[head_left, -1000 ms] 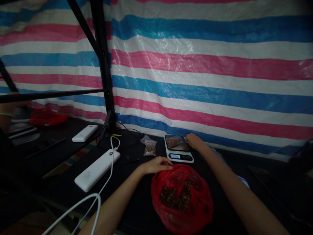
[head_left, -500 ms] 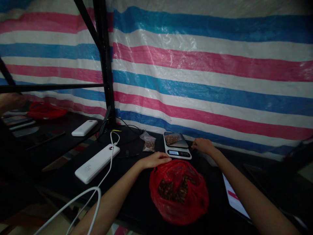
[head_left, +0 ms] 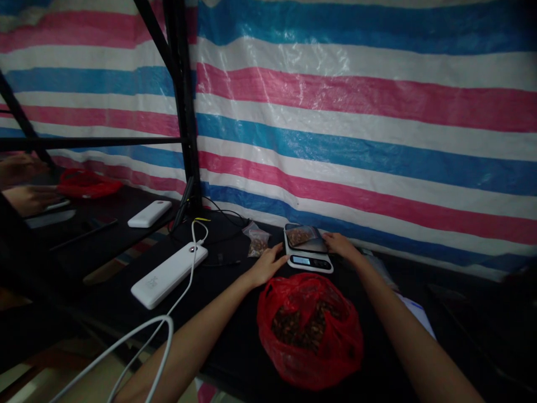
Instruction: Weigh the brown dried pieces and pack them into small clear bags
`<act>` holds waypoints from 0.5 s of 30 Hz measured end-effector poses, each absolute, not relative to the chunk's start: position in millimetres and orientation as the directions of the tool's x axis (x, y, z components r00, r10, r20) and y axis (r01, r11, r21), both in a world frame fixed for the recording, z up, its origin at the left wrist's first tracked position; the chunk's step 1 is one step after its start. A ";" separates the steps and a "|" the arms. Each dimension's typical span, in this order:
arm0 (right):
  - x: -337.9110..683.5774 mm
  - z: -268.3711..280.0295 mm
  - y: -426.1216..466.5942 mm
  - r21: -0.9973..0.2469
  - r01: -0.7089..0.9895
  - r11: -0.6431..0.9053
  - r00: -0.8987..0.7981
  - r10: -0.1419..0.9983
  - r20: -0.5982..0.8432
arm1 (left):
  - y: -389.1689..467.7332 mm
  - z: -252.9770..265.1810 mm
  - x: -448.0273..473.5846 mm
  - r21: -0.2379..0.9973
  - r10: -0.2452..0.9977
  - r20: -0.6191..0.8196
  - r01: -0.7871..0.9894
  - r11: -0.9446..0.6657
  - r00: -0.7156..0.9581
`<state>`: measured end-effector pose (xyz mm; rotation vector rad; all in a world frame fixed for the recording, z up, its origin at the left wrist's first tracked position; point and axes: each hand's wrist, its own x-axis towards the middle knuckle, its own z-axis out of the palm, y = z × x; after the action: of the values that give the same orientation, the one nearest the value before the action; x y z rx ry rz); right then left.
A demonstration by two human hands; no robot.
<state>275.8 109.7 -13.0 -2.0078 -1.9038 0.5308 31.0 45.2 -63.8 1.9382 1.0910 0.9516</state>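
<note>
A white digital scale with a lit display stands on the black table. On its platform lies a small clear bag of brown pieces. My left hand is at the scale's left front corner, thumb and fingers apart, holding nothing. At the right edge of the scale is my right hand, fingers stretched toward the platform; whether they touch it is too dark to tell. A red plastic bag full of similar brown pieces sits open in front of the scale. Left of the scale lies another small filled clear bag.
A white power bank with a white cable lies to the left. Behind my right forearm are clear plastic and a phone-like device. At far left, another person's hands work near a red bag. A black post stands between.
My left hand has moved from the red bag's rim to the scale's left side, its fingers spreading. My right hand has shifted left to the scale's edge. The view has tilted slightly.
</note>
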 end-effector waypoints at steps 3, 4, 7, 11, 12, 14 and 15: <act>275.7 -14.4 107.0 -0.603 0.792 -0.094 0.032 0.993 -0.113 | 43.8 -64.9 33.5 0.815 0.892 0.298 0.396 -0.424 0.341; 276.0 -14.1 104.7 -0.633 0.766 -0.113 0.035 0.990 -0.134 | 43.5 -64.5 34.1 0.804 0.893 0.314 0.410 -0.430 0.321; 274.4 -10.9 97.5 -0.570 0.817 -0.089 0.055 0.996 -0.077 | 42.7 -62.0 35.2 0.773 0.892 0.353 0.449 -0.448 0.282; 263.5 -7.3 95.2 -0.382 0.924 0.012 0.075 0.974 0.212 | 42.9 -61.2 35.7 0.757 0.876 0.396 0.441 -0.482 0.277; 260.1 -7.5 96.5 -0.377 0.926 0.018 0.080 0.966 0.244 | 43.3 -61.7 35.8 0.762 0.878 0.395 0.438 -0.477 0.269; 254.2 -10.1 100.2 -0.398 0.917 0.024 0.088 0.961 0.262 | 43.9 -63.0 36.0 0.771 0.887 0.394 0.440 -0.461 0.240; 252.1 -12.3 102.3 -0.407 0.913 0.019 0.099 0.959 0.267 | 44.1 -63.3 36.0 0.773 0.891 0.397 0.443 -0.453 0.218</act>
<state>252.1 102.3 -12.3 -1.9049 -1.8260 0.1257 36.0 44.1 -63.3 1.9930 1.2282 1.1652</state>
